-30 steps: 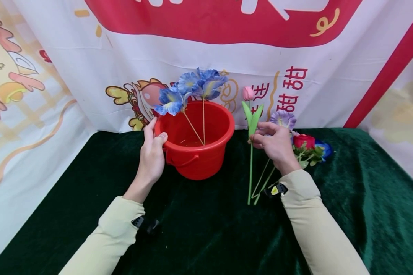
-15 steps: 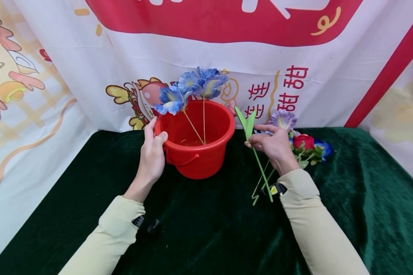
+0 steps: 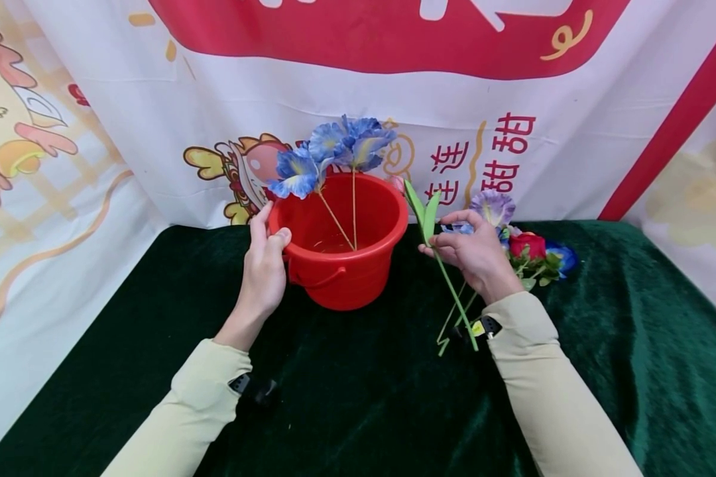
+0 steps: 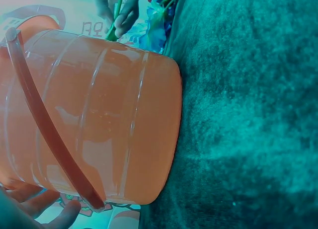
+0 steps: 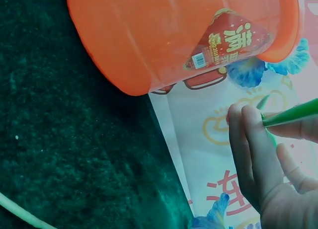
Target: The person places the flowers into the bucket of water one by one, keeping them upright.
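Observation:
A red bucket (image 3: 346, 285) stands upright on a dark green cloth, with two blue artificial irises (image 3: 352, 142) leaning inside it. My left hand (image 3: 264, 268) grips its left rim, thumb over the edge. To the bucket's right, my right hand (image 3: 474, 255) pinches the green stem of a pink tulip (image 3: 414, 202) just below its leaves. The tulip tilts left, its pink head beside the bucket's right rim and its stem end near my right wrist. In the right wrist view, the green stem (image 5: 293, 112) sits between thumb and fingers.
Behind my right hand lie more artificial flowers: a purple one (image 3: 492, 207), a red rose (image 3: 526, 245) and a blue bloom (image 3: 563, 257). Their stems point toward me. A printed white curtain (image 3: 346, 89) hangs along the back edge of the green cloth (image 3: 358, 397).
The tulip has swung from upright to a leftward tilt, its head dropping to the bucket's rim and its stem end moving right. The left hand and bucket have stayed put.

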`<move>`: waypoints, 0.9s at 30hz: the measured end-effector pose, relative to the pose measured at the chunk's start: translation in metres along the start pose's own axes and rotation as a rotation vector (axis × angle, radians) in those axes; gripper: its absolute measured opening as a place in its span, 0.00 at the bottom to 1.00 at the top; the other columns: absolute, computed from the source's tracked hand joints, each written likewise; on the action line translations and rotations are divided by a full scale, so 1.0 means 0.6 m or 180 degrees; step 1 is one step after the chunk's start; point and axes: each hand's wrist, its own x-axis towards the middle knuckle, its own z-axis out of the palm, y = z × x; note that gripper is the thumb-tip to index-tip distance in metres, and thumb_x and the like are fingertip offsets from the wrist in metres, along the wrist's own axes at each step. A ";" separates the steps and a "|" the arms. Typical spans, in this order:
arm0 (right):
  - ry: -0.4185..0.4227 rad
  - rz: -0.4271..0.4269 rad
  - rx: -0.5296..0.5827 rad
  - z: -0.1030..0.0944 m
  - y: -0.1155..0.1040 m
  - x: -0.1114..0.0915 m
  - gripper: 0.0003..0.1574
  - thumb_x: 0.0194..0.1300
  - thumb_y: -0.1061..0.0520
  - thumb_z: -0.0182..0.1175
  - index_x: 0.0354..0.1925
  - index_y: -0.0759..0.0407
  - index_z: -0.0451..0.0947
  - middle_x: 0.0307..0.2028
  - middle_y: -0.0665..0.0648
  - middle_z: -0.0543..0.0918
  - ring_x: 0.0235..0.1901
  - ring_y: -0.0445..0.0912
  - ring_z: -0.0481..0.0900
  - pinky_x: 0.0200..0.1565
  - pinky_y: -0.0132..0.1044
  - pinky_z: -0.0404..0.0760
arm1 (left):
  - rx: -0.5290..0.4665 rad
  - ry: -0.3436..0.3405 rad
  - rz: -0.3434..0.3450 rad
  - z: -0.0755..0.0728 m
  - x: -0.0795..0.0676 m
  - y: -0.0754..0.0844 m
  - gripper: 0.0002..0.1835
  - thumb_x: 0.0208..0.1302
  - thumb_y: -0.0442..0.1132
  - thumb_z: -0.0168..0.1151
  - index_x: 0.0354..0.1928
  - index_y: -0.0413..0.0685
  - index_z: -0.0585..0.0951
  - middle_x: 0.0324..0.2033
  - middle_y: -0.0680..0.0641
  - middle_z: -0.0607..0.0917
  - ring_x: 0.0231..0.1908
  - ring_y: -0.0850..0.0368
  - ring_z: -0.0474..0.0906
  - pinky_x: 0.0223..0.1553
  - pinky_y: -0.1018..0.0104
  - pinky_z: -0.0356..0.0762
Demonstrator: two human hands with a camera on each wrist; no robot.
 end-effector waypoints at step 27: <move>0.0128 -0.0417 0.0183 0.007 -0.011 -0.011 0.29 0.72 0.68 0.63 0.69 0.62 0.79 0.38 0.50 0.90 0.35 0.41 0.90 0.44 0.33 0.91 | -0.0084 -0.0055 0.0013 -0.001 -0.002 0.001 0.35 0.82 0.50 0.39 0.85 0.64 0.43 0.83 0.54 0.58 0.78 0.53 0.63 0.78 0.45 0.69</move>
